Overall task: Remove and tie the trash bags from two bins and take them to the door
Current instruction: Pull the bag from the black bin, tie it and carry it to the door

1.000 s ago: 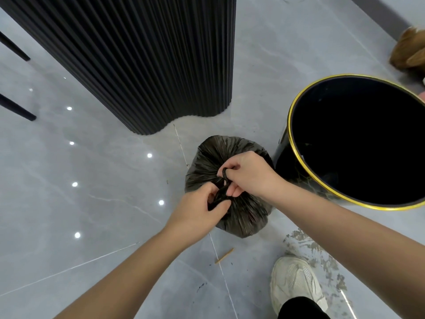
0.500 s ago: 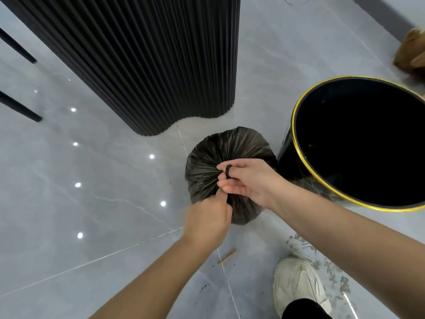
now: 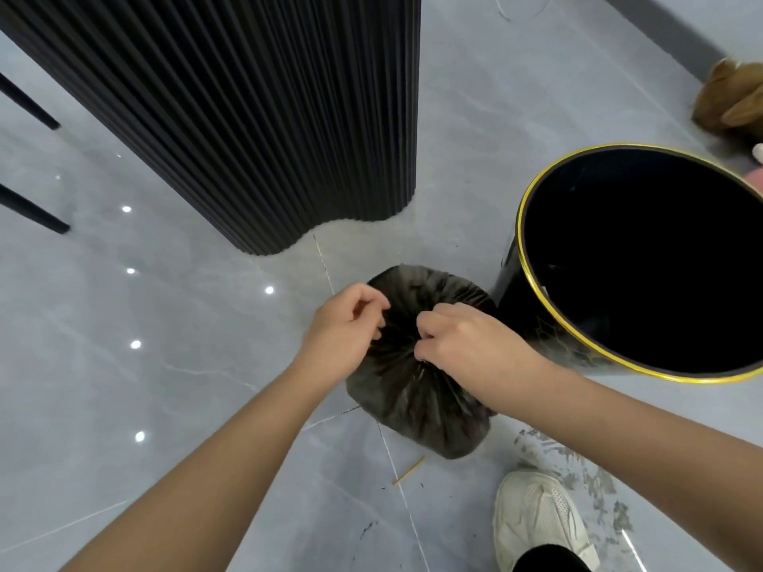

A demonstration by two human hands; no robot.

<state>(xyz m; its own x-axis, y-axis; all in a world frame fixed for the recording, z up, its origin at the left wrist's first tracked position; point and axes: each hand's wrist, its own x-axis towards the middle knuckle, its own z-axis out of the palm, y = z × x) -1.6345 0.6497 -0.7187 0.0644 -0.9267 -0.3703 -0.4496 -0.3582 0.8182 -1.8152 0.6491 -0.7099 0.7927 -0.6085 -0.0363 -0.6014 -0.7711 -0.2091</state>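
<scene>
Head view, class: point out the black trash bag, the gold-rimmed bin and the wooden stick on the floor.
black trash bag (image 3: pixel 417 410): head view, its crinkled lower side.
gold-rimmed bin (image 3: pixel 520 311): head view, outer wall left of the rim.
wooden stick (image 3: pixel 409 470): head view, middle of its length.

The bag (image 3: pixel 417 390) is black. The bin (image 3: pixel 524 299) is glossy black with a gold rim, the column (image 3: pixel 247 117) ribbed black. The floor (image 3: pixel 144 324) is grey marbled tile; the shoe (image 3: pixel 536 518) is off-white.

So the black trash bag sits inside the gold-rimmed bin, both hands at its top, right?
No: the head view shows the black trash bag on the floor beside the gold-rimmed bin, left hand and right hand at its top.
</scene>
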